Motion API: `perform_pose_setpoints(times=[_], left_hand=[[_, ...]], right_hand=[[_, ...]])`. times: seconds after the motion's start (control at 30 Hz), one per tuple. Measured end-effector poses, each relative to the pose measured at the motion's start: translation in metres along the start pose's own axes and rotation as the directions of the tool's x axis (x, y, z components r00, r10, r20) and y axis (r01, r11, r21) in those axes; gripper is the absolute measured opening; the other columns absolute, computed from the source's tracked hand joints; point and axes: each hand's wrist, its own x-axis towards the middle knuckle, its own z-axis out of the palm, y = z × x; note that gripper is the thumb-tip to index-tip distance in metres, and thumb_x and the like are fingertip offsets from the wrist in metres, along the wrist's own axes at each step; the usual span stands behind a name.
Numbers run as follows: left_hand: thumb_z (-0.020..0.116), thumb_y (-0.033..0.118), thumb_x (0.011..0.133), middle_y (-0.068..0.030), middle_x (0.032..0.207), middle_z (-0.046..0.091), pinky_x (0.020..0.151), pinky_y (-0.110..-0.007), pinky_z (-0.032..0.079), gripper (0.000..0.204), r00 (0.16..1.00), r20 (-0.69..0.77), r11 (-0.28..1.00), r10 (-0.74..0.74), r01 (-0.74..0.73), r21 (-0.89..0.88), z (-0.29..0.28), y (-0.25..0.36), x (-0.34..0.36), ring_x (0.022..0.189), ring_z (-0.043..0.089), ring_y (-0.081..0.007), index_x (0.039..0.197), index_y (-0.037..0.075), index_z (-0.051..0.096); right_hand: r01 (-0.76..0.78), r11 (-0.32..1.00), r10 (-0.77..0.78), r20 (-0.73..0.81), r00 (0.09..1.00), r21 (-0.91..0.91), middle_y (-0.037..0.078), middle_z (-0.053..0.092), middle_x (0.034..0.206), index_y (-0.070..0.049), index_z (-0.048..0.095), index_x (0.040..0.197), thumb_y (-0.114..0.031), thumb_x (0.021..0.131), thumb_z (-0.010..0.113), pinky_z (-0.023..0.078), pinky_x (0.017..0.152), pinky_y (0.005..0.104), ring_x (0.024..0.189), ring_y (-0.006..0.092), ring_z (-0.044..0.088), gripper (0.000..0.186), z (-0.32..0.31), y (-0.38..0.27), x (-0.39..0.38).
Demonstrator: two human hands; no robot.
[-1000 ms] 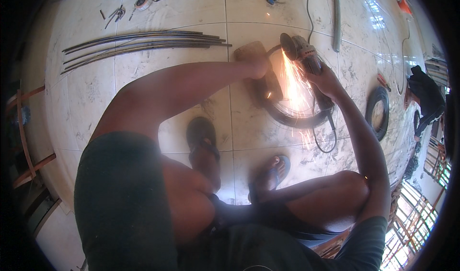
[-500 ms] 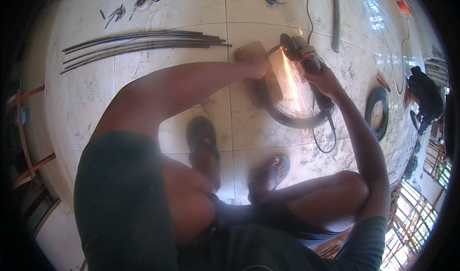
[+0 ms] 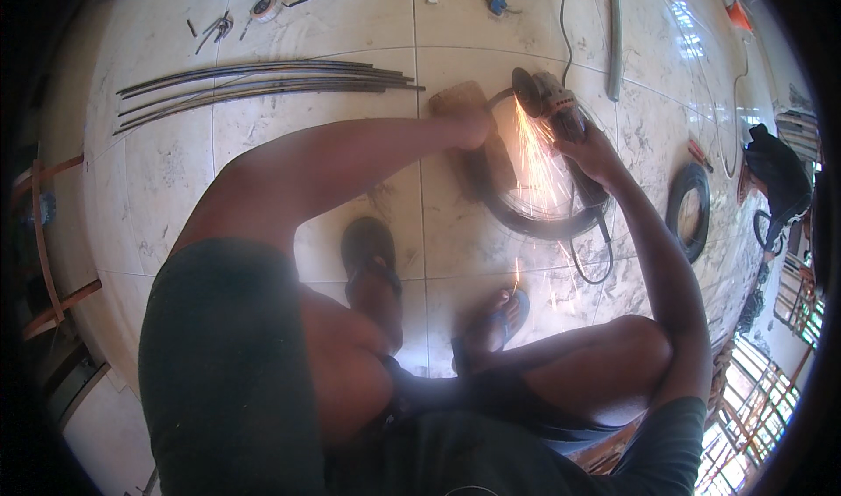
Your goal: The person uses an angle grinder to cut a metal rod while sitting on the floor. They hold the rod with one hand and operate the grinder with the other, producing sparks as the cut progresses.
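Note:
My right hand (image 3: 583, 150) grips an angle grinder (image 3: 561, 110), its disc (image 3: 526, 88) throwing bright orange sparks downward over a dark round coil (image 3: 534, 224) on the floor. My left hand (image 3: 473, 126) is closed at the coil's upper left, beside a brown block (image 3: 448, 95); what its fingers hold is blurred and hidden. A black cord loops below the grinder. Several long dark metal rods (image 3: 254, 88) lie on the tiles to the left.
Tape measure (image 3: 265, 7), small metal pieces (image 3: 219, 24), blue plug (image 3: 499, 1), grey bar (image 3: 613, 49), black ring (image 3: 688, 211), red-handled tool (image 3: 699, 152) on the tiled floor. My sandalled feet (image 3: 368, 255) are below. A person in dark clothing (image 3: 775, 176) crouches far right.
The spark spray changes shape and now scatters lower, toward my right foot. Both hands and the grinder stay nearly in place; the whole view has shifted slightly.

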Motion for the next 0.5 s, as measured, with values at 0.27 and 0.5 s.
perform_pose_setpoints(times=[0.27, 0.5], left_hand=[[0.050, 0.014, 0.096, -0.0125, 0.068, 0.074, 0.063, -0.042, 0.060, 0.033, 1.000, -0.015, 1.000, -0.007, 0.007, 0.005, 0.0008, 0.0009, -0.0001, 0.061, 0.075, -0.0249, 0.083, -0.001, 0.075], [0.045, 0.017, 0.100, -0.0126, 0.068, 0.074, 0.064, -0.041, 0.060, 0.038, 0.999, -0.002, 0.999, -0.042, 0.042, -0.009, 0.0012, 0.0026, 0.0035, 0.060, 0.074, -0.0250, 0.083, -0.001, 0.074]], right_hand=[[-0.022, 0.998, 0.022, 0.005, 1.000, -0.061, 0.022, 0.072, 0.110, 0.004, 0.061, 0.127, -0.035, 0.080, 0.080, 0.054, 0.087, 0.0411, 0.100, 0.0307, 0.071, 0.064, -0.0011, -0.0001, 0.0025], [0.052, 0.998, -0.052, -0.003, 0.999, 0.027, 0.020, 0.072, 0.109, 0.002, 0.062, 0.130, -0.031, 0.080, 0.079, 0.053, 0.089, 0.0405, 0.099, 0.0295, 0.071, 0.062, 0.0011, 0.0060, 0.0066]])
